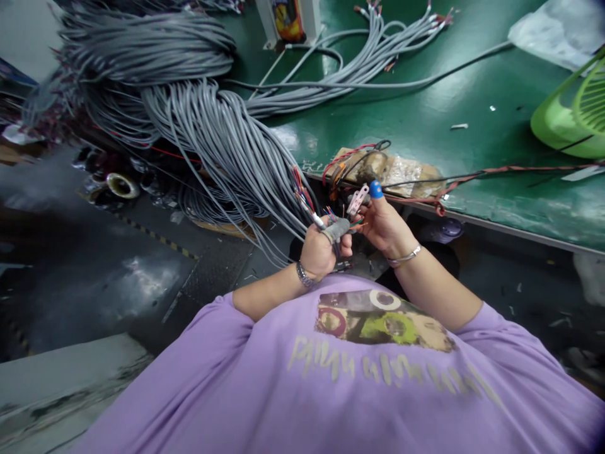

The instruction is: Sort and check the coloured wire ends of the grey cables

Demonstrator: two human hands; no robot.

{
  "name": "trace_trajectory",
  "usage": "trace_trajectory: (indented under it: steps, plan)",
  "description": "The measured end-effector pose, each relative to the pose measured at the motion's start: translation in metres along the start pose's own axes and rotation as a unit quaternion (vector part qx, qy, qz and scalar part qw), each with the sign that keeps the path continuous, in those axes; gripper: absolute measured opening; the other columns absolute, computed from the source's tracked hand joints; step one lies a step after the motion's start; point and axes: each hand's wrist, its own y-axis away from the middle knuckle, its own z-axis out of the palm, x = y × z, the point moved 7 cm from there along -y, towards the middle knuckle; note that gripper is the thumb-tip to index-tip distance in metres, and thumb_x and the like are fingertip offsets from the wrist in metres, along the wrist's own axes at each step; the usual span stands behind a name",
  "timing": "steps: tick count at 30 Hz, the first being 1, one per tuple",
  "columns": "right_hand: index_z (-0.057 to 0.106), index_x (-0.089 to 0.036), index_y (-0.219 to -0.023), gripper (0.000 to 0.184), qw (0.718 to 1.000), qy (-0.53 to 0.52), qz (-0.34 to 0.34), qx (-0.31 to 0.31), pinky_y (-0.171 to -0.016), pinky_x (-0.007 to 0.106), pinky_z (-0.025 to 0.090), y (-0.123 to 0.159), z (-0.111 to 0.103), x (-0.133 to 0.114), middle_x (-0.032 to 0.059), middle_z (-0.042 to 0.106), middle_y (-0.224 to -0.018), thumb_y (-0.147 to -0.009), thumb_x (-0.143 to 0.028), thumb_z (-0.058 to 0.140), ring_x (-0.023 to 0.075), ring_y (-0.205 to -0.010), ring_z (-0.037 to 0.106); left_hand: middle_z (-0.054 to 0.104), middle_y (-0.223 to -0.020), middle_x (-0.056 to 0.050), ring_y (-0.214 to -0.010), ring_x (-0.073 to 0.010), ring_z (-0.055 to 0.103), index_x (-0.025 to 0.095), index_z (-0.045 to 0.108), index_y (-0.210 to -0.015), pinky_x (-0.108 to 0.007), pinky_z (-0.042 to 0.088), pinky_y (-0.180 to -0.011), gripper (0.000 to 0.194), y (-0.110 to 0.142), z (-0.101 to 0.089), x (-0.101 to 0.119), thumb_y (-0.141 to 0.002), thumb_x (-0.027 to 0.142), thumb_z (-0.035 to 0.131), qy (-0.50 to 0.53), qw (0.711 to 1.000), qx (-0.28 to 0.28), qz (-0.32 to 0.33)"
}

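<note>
Held near the desk (pixel 472 157) edge: thin coloured wires (pixel 358 222), splayed; just above, pale pinkish piece (pixel 358 200), slender, slanting upward to the right.

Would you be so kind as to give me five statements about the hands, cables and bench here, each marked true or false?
1. Coloured wires show beside the left hand. True.
2. The blue cover is worn on the left hand. False: the blue cover is on a digit of the right hand.
3. Grey cables drape over the edge of the green bench. True.
4. The two hands are spread wide apart. False: they are close together.
5. The light-green basket sits at the right of the picture. True.
</note>
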Motion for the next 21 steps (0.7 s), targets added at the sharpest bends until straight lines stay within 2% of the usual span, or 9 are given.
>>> trace_trajectory:
  steps: [7, 13, 17, 21]
  plan:
    - [0.069, -0.019, -0.083, 0.05, 1.0, -0.009, -0.029, -0.003, -0.055, 0.024, 0.048, -0.003, 0.004, -0.004, -0.002, 0.065, -0.066, -0.074, -0.068, 0.077, 0.0105, -0.057, 0.057, 0.056, -0.049, 0.006, -0.038, -0.0075, 0.051, 0.019, 0.052, -0.07, -0.018, 0.038, -0.039, 0.045, -0.003, 0.0, -0.004, -0.062, 0.05, 0.083, 0.012, 1.0, 0.017, -0.009]
    - [0.068, -0.019, -0.079, 0.05, 0.999, -0.004, -0.045, 0.019, -0.053, 0.024, 0.044, -0.002, 0.006, -0.004, 0.0002, 0.067, -0.069, -0.075, -0.069, 0.076, 0.0113, -0.059, 0.056, 0.058, -0.05, 0.005, -0.037, -0.0072, 0.051, 0.019, 0.052, -0.069, -0.018, 0.039, -0.039, 0.046, -0.004, -0.001, -0.008, -0.061, 0.05, 0.083, -0.011, 1.0, 0.014, -0.021]
    - [0.068, -0.022, -0.085, 0.055, 0.999, -0.015, -0.027, 0.008, -0.055, 0.025, 0.046, -0.001, 0.003, 0.002, -0.0007, 0.067, -0.07, -0.076, -0.076, 0.069, 0.0117, -0.059, 0.056, 0.06, -0.051, 0.005, -0.037, -0.0077, 0.05, 0.019, 0.054, -0.073, -0.019, 0.042, -0.039, 0.042, -0.001, -0.004, -0.008, -0.064, 0.05, 0.082, -0.008, 1.0, -0.001, -0.01]
    - [0.067, -0.022, -0.083, 0.063, 1.0, -0.015, 0.004, -0.011, -0.055, 0.025, 0.047, 0.001, -0.004, 0.007, 0.0005, 0.065, -0.069, -0.077, -0.084, 0.059, 0.0123, -0.058, 0.056, 0.06, -0.051, 0.005, -0.037, -0.0087, 0.051, 0.019, 0.053, -0.073, -0.02, 0.043, -0.039, 0.044, 0.005, -0.007, -0.007, -0.064, 0.051, 0.081, -0.01, 1.0, -0.01, -0.007]
